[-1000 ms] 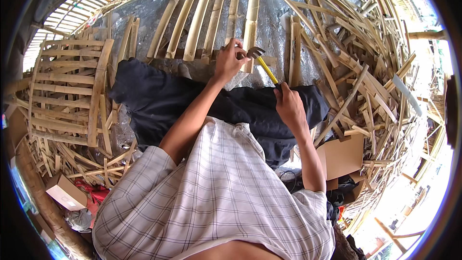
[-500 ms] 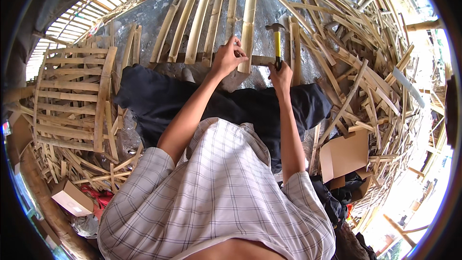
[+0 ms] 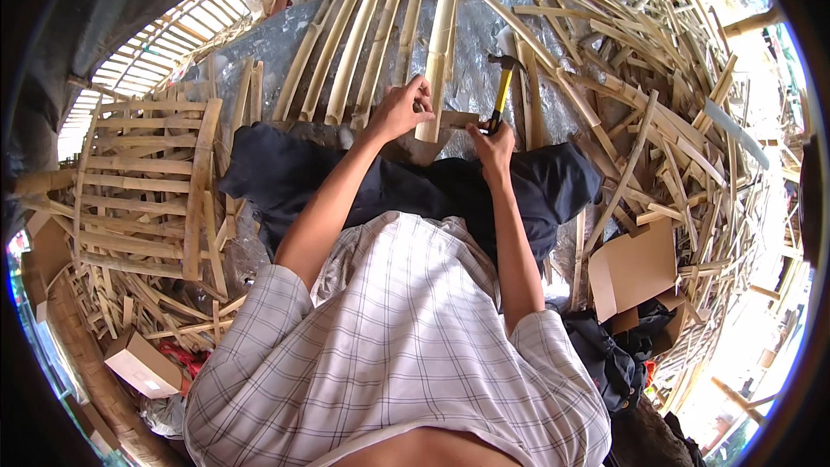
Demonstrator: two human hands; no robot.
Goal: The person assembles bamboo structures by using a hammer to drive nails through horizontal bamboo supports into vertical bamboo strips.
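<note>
My right hand (image 3: pixel 494 149) is closed round the black grip of a claw hammer (image 3: pixel 502 91) with a yellow and black handle. The hammer's head points away from me, tilted a little right. My left hand (image 3: pixel 402 112) is pinched just left of the near end of a wide split-bamboo slat (image 3: pixel 435 78); what its fingertips hold, if anything, is too small to make out. Further left, several bamboo slats (image 3: pixel 353 60) lie side by side, pointing away from me. A crosswise bamboo strip (image 3: pixel 458 119) shows between my two hands, near the slats' close ends.
A slatted bamboo panel (image 3: pixel 143 182) stands at the left above loose strips. Heaped bamboo offcuts (image 3: pixel 666 138) fill the right side. Cardboard boxes lie at right (image 3: pixel 634 268) and lower left (image 3: pixel 145 365). Grey plastic sheeting (image 3: pixel 251 39) covers the ground ahead.
My left hand has drawn slightly left, off the wide slat's edge. The hammer has tilted further right, and my right hand sits a little closer to me. The whole view has shifted slightly.
</note>
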